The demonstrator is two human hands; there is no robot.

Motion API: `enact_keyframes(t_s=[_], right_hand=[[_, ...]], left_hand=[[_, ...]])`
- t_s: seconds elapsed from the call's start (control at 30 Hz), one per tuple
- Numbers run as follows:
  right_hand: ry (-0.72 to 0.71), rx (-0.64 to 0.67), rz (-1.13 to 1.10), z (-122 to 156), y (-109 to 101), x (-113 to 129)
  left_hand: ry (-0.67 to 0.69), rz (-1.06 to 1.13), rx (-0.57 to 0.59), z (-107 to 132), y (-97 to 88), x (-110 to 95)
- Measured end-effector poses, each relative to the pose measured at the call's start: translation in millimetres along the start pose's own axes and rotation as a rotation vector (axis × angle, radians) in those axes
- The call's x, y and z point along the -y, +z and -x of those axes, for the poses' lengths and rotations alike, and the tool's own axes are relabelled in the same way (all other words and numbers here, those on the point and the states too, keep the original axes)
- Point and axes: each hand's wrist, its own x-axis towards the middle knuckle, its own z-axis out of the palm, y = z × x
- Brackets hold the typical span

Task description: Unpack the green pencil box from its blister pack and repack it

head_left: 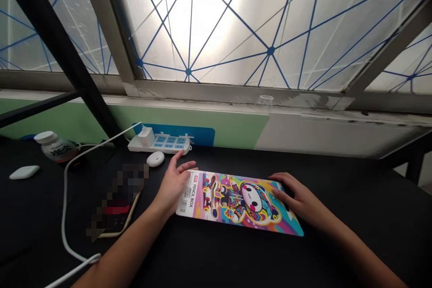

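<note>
A flat, brightly coloured pencil box (236, 200) lies sideways in front of me, above or on the black table. Its face shows a cartoon figure with a skateboard, and a white strip printed "PENCIL BOX" with a barcode runs down its left end. My left hand (173, 184) is at that left end, the index finger stretched out and the palm side against the edge; its thumb is not clearly visible. On the upper right edge, my right hand (295, 195) grips the pencil box with the thumb on top and the other fingers along the far edge.
A white power strip (165, 144) with a plugged-in charger (146, 136) stands by the wall. A white cable (65, 198) loops across the left. Nearby are a round white case (155, 159), a partly blurred phone (118, 222), a white-capped bottle (56, 146) and a white oval item (24, 172).
</note>
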Motion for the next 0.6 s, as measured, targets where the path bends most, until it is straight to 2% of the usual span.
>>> enact_keyframes(t_s=[0.13,0.27,0.6], right_hand=[[0.008,0.075,-0.081,3.6,2.5,5.9],[0.023,0.138,-0.157,2.0,5.0,15.3],[0.194,0.121,-0.12,2.6,3.1,16.4]], left_hand=[[-0.007,0.022,-0.053,-5.9,-0.5,3.6],[-0.011,0.024,-0.056,-9.1,-3.0,8.0],[-0.025,0.008,-0.103,-10.7,1.3,6.3]])
